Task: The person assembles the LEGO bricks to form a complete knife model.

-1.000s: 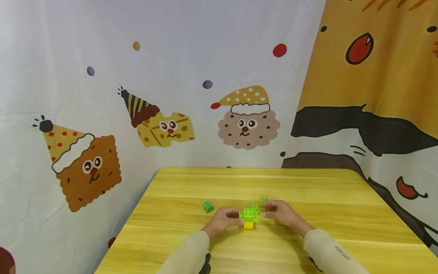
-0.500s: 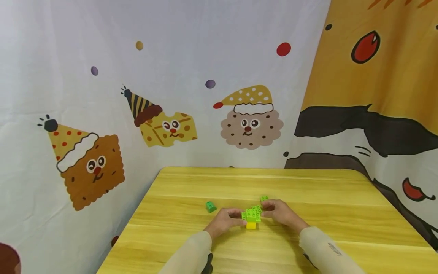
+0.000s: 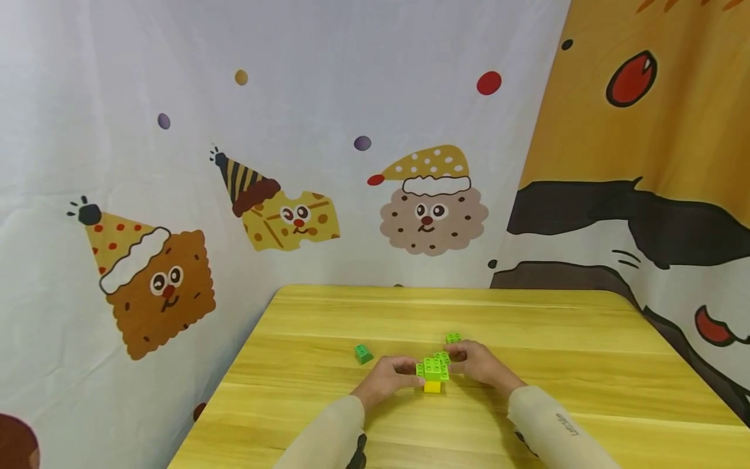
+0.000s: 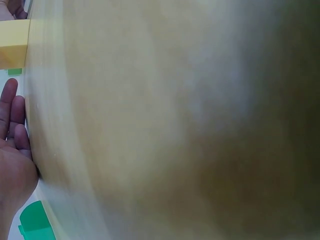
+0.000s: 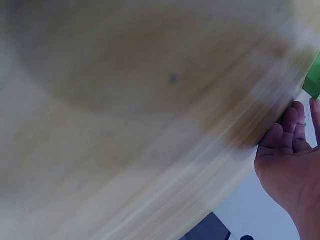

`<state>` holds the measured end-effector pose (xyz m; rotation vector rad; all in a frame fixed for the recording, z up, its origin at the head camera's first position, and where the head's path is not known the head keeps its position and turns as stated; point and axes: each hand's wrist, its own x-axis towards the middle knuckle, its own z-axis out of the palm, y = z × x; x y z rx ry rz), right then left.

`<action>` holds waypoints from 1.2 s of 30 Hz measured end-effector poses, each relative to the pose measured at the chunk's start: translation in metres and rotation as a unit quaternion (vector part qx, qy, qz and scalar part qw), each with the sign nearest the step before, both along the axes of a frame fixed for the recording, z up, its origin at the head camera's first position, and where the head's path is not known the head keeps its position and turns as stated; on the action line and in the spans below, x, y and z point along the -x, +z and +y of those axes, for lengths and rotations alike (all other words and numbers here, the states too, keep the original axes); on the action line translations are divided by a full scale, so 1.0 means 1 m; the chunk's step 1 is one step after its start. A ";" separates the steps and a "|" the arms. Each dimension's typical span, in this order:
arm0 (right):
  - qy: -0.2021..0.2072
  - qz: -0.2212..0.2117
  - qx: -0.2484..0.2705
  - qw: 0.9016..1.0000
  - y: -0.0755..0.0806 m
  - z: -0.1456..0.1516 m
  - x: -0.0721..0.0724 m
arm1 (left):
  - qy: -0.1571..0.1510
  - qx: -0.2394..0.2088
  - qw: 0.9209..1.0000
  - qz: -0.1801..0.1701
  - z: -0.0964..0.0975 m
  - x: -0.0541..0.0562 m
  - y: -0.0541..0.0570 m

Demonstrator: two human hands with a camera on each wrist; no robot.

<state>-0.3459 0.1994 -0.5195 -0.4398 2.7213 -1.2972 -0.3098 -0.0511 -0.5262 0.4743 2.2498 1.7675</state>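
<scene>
A small build of toy building bricks stands on the table, with lime green bricks over a yellow brick. My left hand holds the build at its left side, thumb toward the front and fingers behind. On the opposite side my right hand has its thumb and forefinger at the right-hand lime bricks, pinching them at the edge. The right fingertips hide part of that edge. Just beyond the right hand lies a loose lime brick. A dark green sloped brick lies behind and left of the left hand.
The wood-grain table reaches back to a cloth backdrop printed with cartoon snacks. Both wrist views show mostly blurred wood surface, with the hands at the edges.
My right hand has moved left until its fingertips meet the build. My left hand stays at the build's left side. The head view has shifted slightly.
</scene>
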 end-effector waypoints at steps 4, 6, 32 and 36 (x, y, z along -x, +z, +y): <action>-0.014 -0.001 -0.008 1.000 0.000 0.000 -0.001 | -0.001 0.003 1.000 0.003 0.001 0.001 -0.001; -0.027 -0.007 -0.010 1.000 0.000 0.000 -0.002 | -0.002 0.004 1.000 0.004 0.001 0.001 -0.001; -0.088 0.003 -0.006 0.996 0.018 0.024 -0.020 | 0.008 0.010 1.000 -0.004 -0.002 0.001 -0.004; -0.093 0.006 -0.007 0.996 0.022 0.027 -0.024 | 0.007 0.012 1.000 -0.002 -0.001 0.002 -0.004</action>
